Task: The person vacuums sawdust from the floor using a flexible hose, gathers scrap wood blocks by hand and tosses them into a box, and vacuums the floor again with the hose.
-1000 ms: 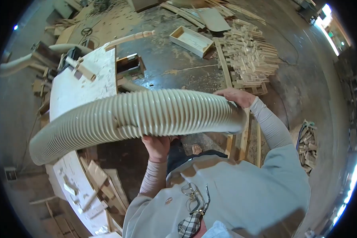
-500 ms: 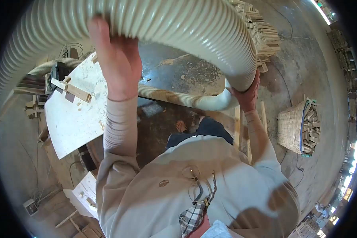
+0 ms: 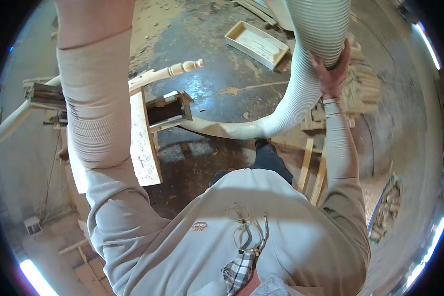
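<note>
A thick, ribbed, cream-coloured flexible hose curves down from the top edge to floor level and runs left toward a worktable. My right hand is wrapped around its raised part, thumb on the near side. My left arm reaches up past the top edge. Only the wrist end of my left hand shows, and its fingers are out of frame. Below that arm stands a white-topped table, with an open box-shaped wooden duct at its edge and a turned wooden post above it.
A shallow wooden tray lies on the stained concrete floor. Stacked wood pieces stand behind my right hand. A basket of offcuts sits at the right, and long wooden bars lean beside my leg.
The hose has swung from across the top of the view to the upper right. My right hand has moved up with it. My left hand has risen away, its fingers leaving the frame.
</note>
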### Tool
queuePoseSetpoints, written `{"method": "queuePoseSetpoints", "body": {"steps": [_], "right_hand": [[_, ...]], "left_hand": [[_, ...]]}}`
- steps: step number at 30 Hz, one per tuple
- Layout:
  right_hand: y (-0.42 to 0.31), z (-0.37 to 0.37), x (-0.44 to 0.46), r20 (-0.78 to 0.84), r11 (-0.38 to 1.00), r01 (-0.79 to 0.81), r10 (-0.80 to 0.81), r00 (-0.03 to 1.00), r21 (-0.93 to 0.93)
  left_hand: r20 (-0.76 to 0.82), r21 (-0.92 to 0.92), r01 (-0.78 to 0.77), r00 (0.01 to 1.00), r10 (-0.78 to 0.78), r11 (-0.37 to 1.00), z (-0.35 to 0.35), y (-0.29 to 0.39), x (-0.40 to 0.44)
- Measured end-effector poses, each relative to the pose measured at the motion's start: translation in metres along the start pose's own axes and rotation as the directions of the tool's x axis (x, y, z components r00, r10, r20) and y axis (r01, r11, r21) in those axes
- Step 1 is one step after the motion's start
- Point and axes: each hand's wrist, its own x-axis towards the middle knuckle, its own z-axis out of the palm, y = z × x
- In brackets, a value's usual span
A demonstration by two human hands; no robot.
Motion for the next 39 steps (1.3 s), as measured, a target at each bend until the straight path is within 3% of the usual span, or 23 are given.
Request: {"method": "queuePoseSetpoints", "body": {"steps": [4,6,9,12,14,16,17,18,19,20,21,23,26,27,28,29,31,32,36,38,39], "right_hand": [[0.036,0.069,0.088,0.053,0.972,0.066,-0.080,0.995,0.226],[0.036,0.101,0.138,0.077,0.962,0.137,-0.160,0.984,0.235],[0.014,0.147,0.200,0.229,0.920,0.068,-0.167,0.959,0.387],[-0.027,0.197,0.252,0.219,0.911,0.096,-0.197,0.956,0.402],[-0.027,0.247,0.275,0.233,0.863,0.038,-0.178,0.956,0.503],[-0.037,0.296,0.300,0.215,0.732,0.061,-0.276,0.937,0.678],[-0.037,0.307,0.307,0.386,0.740,-0.054,-0.285,0.877,0.671],[-0.029,0.324,0.310,0.395,0.740,-0.053,-0.296,0.870,0.671],[-0.013,0.343,0.308,0.325,0.848,0.234,-0.416,0.849,0.475],[0.004,0.362,0.306,0.279,0.838,0.498,-0.544,0.791,0.223],[0.025,0.373,0.295,0.345,0.847,0.471,-0.531,0.774,0.246],[0.076,0.378,0.266,0.472,0.876,0.412,-0.483,0.738,0.251],[0.180,0.358,0.209,0.700,0.977,0.199,-0.197,0.686,0.081],[0.209,0.341,0.192,0.777,0.998,-0.056,0.063,0.626,-0.036],[0.251,0.327,0.174,0.785,0.984,-0.151,0.167,0.597,-0.094],[0.310,0.315,0.144,0.796,0.849,-0.521,0.376,0.475,-0.090],[0.309,0.266,0.152,0.730,0.807,-0.436,0.566,0.384,-0.397],[0.317,0.250,0.151,0.662,0.704,-0.384,0.703,0.260,-0.597],[0.398,0.216,0.138,0.641,0.658,-0.296,0.749,0.165,-0.693],[0.413,0.210,0.158,0.610,0.577,-0.276,0.791,-0.046,-0.769],[0.425,0.217,0.177,0.619,0.595,-0.197,0.780,-0.092,-0.779]], "left_hand": [[-0.052,0.234,-0.019,0.998,0.032,0.972,-0.010,-0.039,0.057],[-0.104,0.339,-0.029,0.992,0.068,0.940,-0.026,-0.047,0.088],[-0.155,0.500,-0.021,0.981,0.113,0.866,-0.051,-0.058,0.126],[-0.192,0.625,0.000,0.969,0.153,0.781,-0.079,-0.074,0.161],[-0.216,0.703,0.028,0.960,0.176,0.711,-0.105,-0.089,0.185],[-0.236,0.753,0.050,0.951,0.198,0.656,-0.128,-0.105,0.204],[-0.245,0.773,0.062,0.947,0.206,0.631,-0.141,-0.116,0.211],[-0.259,0.789,0.083,0.944,0.206,0.609,-0.153,-0.128,0.216],[-0.275,0.803,0.103,0.938,0.212,0.587,-0.166,-0.141,0.222],[-0.285,0.816,0.118,0.934,0.216,0.566,-0.177,-0.152,0.229],[-0.296,0.827,0.132,0.928,0.224,0.546,-0.186,-0.163,0.238],[-0.312,0.840,0.155,0.922,0.229,0.520,-0.202,-0.182,0.250],[-0.331,0.875,0.197,0.910,0.249,0.441,-0.236,-0.204,0.273],[-0.340,0.883,0.214,0.905,0.254,0.418,-0.247,-0.210,0.279],[-0.353,0.888,0.233,0.899,0.261,0.396,-0.256,-0.219,0.282],[-0.363,0.893,0.252,0.893,0.266,0.372,-0.265,-0.225,0.285],[-0.378,0.902,0.282,0.882,0.282,0.326,-0.280,-0.239,0.293],[-0.386,0.906,0.300,0.873,0.298,0.297,-0.285,-0.244,0.294],[-0.405,0.913,0.362,0.854,0.327,0.186,-0.288,-0.269,0.308],[-0.417,0.909,0.393,0.845,0.334,0.140,-0.293,-0.278,0.320],[-0.424,0.905,0.409,0.839,0.341,0.120,-0.295,-0.281,0.327]]}}
